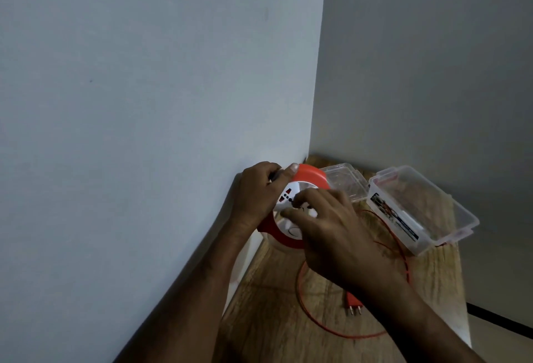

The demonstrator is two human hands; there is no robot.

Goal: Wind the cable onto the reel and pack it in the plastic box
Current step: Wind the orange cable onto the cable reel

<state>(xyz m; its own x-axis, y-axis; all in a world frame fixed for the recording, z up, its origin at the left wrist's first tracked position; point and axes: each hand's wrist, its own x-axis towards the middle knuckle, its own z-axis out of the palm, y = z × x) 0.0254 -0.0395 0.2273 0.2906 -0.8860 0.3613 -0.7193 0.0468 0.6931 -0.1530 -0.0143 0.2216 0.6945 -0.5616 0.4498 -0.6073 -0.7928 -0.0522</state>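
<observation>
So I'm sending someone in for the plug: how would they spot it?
On the wooden table in the wall corner, follow the loose orange cable toward the near edge. The plug lies flat there: small, red, two metal pins, unlike the round reel or clear plastic box.

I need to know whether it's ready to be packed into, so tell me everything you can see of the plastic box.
The plastic box is clear, rectangular and open, resting tilted on the wooden table by the wall corner. Its hinged clear lid lies folded back toward the reel. A printed label runs along its near side. Nothing shows inside. Neither hand touches it.
</observation>
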